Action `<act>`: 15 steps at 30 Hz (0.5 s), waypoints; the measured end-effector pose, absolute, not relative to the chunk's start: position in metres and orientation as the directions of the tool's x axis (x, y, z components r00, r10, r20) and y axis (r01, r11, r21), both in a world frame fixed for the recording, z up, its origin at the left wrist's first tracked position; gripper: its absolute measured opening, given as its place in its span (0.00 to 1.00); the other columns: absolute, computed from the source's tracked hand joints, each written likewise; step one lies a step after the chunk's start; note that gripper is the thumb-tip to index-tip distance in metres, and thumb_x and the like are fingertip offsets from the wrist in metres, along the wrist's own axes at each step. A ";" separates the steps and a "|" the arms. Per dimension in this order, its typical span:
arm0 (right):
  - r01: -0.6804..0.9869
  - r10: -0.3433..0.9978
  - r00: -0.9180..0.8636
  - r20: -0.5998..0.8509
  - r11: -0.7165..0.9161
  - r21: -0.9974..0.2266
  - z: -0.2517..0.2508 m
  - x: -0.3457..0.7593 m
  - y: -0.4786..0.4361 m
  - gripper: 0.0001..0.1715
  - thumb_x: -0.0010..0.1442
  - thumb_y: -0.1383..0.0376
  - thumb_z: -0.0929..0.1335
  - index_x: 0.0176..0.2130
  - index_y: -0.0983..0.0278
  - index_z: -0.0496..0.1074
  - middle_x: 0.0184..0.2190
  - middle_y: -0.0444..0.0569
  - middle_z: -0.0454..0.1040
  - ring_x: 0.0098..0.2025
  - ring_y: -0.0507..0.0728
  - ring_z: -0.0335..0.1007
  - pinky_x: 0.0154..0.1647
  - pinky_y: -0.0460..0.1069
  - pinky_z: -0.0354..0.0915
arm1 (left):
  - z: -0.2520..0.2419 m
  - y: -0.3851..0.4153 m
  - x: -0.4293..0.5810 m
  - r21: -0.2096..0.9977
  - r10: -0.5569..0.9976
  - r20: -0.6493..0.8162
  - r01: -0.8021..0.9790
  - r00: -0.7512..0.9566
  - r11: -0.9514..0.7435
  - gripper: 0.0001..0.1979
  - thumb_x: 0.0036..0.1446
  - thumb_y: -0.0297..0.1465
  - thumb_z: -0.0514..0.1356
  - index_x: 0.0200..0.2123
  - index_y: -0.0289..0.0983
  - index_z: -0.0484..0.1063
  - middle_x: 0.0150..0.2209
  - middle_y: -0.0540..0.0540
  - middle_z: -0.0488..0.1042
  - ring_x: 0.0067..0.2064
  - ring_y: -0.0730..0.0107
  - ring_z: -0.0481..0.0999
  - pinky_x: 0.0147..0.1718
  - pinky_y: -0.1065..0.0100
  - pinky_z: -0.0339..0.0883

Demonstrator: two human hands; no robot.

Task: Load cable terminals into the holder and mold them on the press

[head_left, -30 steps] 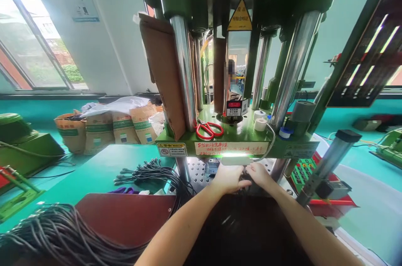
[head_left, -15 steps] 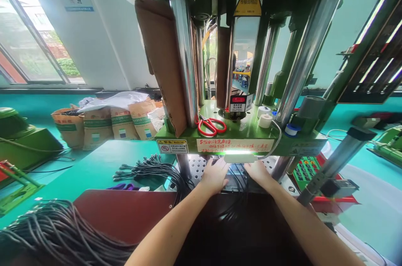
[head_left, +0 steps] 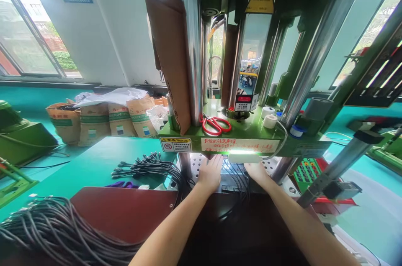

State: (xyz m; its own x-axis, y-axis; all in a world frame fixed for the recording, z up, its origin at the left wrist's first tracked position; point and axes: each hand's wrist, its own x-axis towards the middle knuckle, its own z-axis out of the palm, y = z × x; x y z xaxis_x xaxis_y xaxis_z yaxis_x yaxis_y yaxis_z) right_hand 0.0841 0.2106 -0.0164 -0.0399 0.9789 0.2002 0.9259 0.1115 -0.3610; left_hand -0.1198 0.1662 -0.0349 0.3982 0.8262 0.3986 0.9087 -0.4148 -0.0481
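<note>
My left hand [head_left: 211, 172] reaches under the green press plate [head_left: 176, 133], at the left side of the metal mould [head_left: 228, 188]. Its fingers stretch forward close together, and I see nothing in them. Opposite it, my right hand [head_left: 256, 172] is at the mould's right side, its fingertips hidden behind the white lamp [head_left: 245, 158]. Several thin black cables [head_left: 238, 179] run out of the mould between both hands and hang over the dark front edge. What the fingertips touch cannot be made out.
Red-handled scissors [head_left: 216, 125] lie on the press plate beside a steel column [head_left: 194, 61]. Left are a bundle of black cables [head_left: 150, 166] and a larger bundle [head_left: 53, 228]. A button panel [head_left: 309, 174] stands right. Paper sacks [head_left: 94, 124] stand behind the green table.
My left hand has shifted slightly left, away from the cables, and its thumb no longer shows spread. More of the mould and cables is visible. The view has turned slightly.
</note>
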 end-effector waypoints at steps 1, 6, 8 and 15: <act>0.926 0.978 -0.034 0.206 0.109 -0.362 -0.018 0.084 0.211 0.09 0.61 0.64 0.64 0.39 0.67 0.70 0.38 0.48 0.73 0.39 0.54 0.70 0.42 0.54 0.66 | -0.036 0.166 -0.120 -0.037 0.823 0.406 0.907 0.398 -0.420 0.23 0.52 0.31 0.52 0.53 0.35 0.61 0.58 0.40 0.61 0.60 0.61 0.56 0.55 0.55 0.52; 0.918 0.961 -0.037 0.273 0.140 -0.370 -0.024 0.083 0.214 0.12 0.61 0.61 0.64 0.41 0.66 0.70 0.37 0.49 0.73 0.36 0.54 0.70 0.39 0.53 0.66 | -0.033 0.165 -0.116 0.097 0.827 0.452 0.903 0.334 -0.418 0.26 0.47 0.26 0.54 0.53 0.34 0.61 0.57 0.38 0.62 0.56 0.57 0.61 0.53 0.57 0.56; 0.915 0.952 -0.050 0.302 0.165 -0.368 -0.024 0.083 0.215 0.13 0.61 0.60 0.64 0.42 0.66 0.70 0.37 0.50 0.73 0.36 0.54 0.70 0.39 0.53 0.66 | -0.030 0.164 -0.115 0.197 0.851 0.457 0.904 0.257 -0.379 0.25 0.46 0.24 0.53 0.52 0.35 0.63 0.54 0.40 0.65 0.53 0.58 0.65 0.51 0.58 0.58; 0.933 0.949 -0.096 0.300 0.190 -0.304 -0.021 0.080 0.222 0.15 0.62 0.60 0.63 0.45 0.66 0.68 0.40 0.50 0.72 0.39 0.55 0.70 0.41 0.54 0.66 | -0.023 0.169 -0.105 0.391 0.926 0.377 0.905 0.007 -0.166 0.14 0.57 0.36 0.49 0.42 0.37 0.67 0.40 0.42 0.73 0.46 0.60 0.70 0.45 0.62 0.62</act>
